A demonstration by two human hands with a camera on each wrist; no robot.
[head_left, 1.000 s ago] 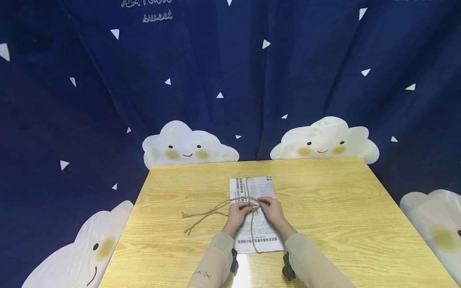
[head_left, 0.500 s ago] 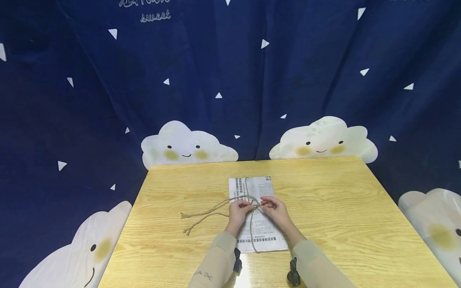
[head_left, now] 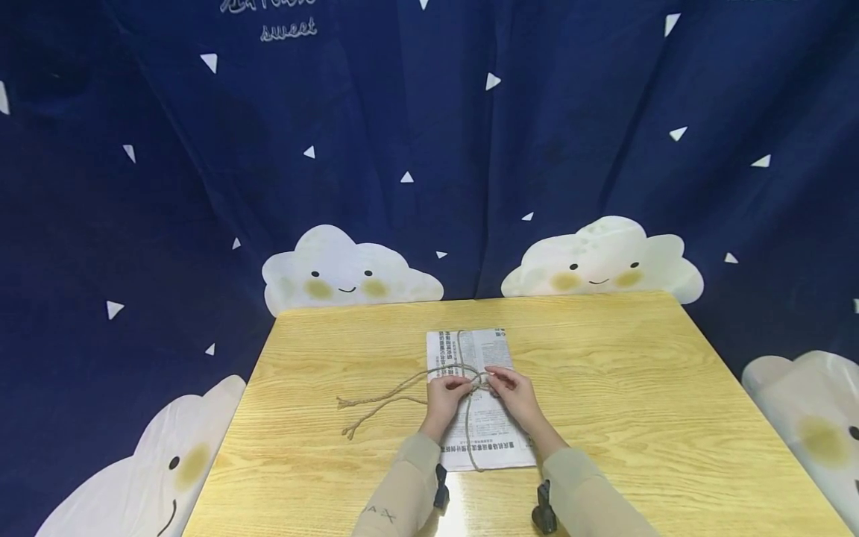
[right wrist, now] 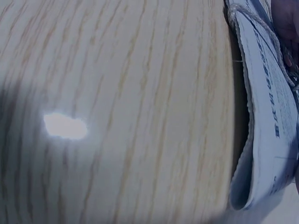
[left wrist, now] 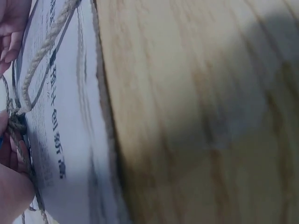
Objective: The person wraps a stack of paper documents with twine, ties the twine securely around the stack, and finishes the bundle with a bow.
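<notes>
A folded newspaper lies on the table, bound lengthwise by brown twine. Both hands meet over its middle, where the twine crosses in a small knot. My left hand pinches the twine between thumb and fingers at the left of this knot. On the other side, my right hand holds a short loop of twine at its fingertips, the other fingers loosely bent. Part of the knot is hidden behind the fingers. Two loose twine tails run out leftward past my left hand.
The wooden table extends widely to both sides of the newspaper. Behind it hangs a dark blue curtain printed with white clouds and triangles. A black strap piece sits at the left cuff, another at the right.
My right hand has shifted slightly right and toward the near edge, its fingers spreading a little. A small twine loop now shows between the hands. My left hand keeps its hold; the tails stay put.
</notes>
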